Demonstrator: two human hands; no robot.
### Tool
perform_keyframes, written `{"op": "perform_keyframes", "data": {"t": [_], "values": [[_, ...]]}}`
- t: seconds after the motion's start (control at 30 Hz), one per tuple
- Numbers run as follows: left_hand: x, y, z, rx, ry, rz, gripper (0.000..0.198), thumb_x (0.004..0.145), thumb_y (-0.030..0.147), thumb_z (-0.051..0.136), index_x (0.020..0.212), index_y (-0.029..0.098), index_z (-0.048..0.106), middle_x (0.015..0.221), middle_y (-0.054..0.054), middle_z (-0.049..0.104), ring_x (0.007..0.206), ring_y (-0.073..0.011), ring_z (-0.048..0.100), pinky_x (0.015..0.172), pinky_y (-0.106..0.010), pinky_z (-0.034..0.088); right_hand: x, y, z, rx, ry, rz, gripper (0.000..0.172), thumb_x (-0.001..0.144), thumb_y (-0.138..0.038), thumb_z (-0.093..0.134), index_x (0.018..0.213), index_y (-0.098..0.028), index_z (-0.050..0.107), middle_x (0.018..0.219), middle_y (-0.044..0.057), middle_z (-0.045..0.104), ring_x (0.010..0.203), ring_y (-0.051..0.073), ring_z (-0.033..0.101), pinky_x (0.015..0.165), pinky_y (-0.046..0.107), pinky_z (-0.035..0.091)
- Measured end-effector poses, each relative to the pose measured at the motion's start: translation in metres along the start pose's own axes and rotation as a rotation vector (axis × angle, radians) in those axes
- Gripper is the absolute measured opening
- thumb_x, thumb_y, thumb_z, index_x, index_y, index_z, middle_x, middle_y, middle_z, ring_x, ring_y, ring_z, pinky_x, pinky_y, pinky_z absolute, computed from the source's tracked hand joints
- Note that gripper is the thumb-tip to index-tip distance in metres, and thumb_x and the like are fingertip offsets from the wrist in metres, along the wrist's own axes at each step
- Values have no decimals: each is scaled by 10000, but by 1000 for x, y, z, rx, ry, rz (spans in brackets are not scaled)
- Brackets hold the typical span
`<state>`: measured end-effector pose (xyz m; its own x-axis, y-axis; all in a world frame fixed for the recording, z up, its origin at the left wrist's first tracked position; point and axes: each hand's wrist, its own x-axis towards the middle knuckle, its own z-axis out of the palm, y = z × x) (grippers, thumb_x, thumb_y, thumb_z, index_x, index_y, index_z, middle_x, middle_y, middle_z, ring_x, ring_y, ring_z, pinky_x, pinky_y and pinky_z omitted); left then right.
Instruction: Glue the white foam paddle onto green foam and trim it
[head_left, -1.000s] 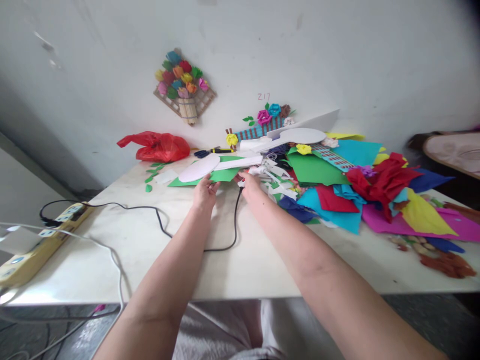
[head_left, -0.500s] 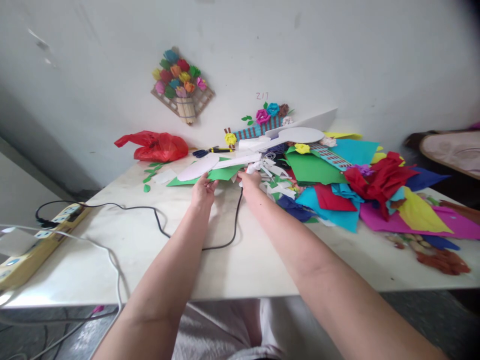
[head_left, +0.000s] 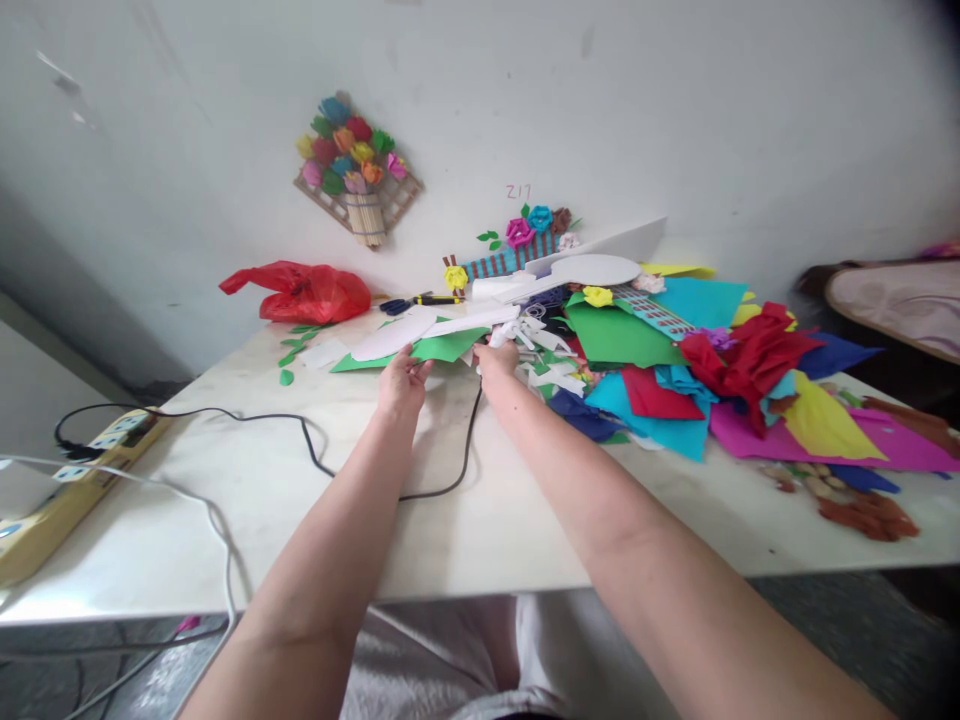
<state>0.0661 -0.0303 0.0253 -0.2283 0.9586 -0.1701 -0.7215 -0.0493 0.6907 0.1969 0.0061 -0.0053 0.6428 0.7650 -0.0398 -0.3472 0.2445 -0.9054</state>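
Observation:
Over the green paper [head_left: 454, 345] lies a white spoon-shaped board cut-out [head_left: 396, 335], its wide end to the left and its narrow strip to the right. My left hand [head_left: 405, 378] is closed at the near edge of the wide end, fingertips pinching the board; the grip is partly hidden. My right hand [head_left: 496, 360] wraps round a white glue gun [head_left: 507, 332] beside the strip's right end. From that hand a black cord [head_left: 471, 430] runs down onto the table. White and green paper scraps [head_left: 555, 375] lie just right of it.
Coloured paper sheets [head_left: 652, 415] and crumpled red paper [head_left: 750, 355] heap up on the right. Behind are a red plastic bag [head_left: 304, 293], scissors [head_left: 396, 305], a yellow-black cutter [head_left: 437, 299] and another white cut-out [head_left: 596, 269]. A power strip [head_left: 82, 495] sits at the left edge.
The view has shifted slightly, so the surroundings sit a little further left. Both hands keep nearly the same place and hold at the cut-out.

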Motion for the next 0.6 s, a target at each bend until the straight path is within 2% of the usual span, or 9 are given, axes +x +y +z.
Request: {"op": "perform_keyframes", "data": {"t": [0.07,0.17,0.33,0.47,0.6], "values": [[0,-1,0,0,-1,-3,315,692,-33,465,929,116,610,591,39,439,455,-43,443,586,-183,539,-3,-3,1,-17,34,11,293,500,-48,633,741,-186,540,589,-76,557,568,119,586,468,188,460],[0,-3,2,6,-4,-10,308,685,-21,491,925,127,615,613,31,469,467,-46,467,588,-186,542,-8,-8,4,73,-6,101,334,507,2,604,767,-188,514,532,-88,541,489,125,576,425,200,457],[-5,-4,6,11,8,-30,333,672,-18,507,953,130,608,619,32,478,477,-51,493,581,-183,543,-16,-11,9,113,7,191,367,510,52,536,780,-194,499,471,-114,494,393,111,527,371,198,432],[-8,-2,8,-10,4,-37,343,684,-30,472,970,114,597,624,24,494,477,-51,495,574,-181,542,-15,-9,9,121,8,157,367,508,54,545,773,-197,508,510,-115,513,407,91,528,385,183,436],[-5,1,7,-5,31,-29,273,698,-33,469,889,115,595,616,27,467,463,-46,467,567,-182,539,-6,-10,4,78,14,100,344,504,52,591,726,-196,506,523,-112,516,436,91,535,415,192,459]]}}
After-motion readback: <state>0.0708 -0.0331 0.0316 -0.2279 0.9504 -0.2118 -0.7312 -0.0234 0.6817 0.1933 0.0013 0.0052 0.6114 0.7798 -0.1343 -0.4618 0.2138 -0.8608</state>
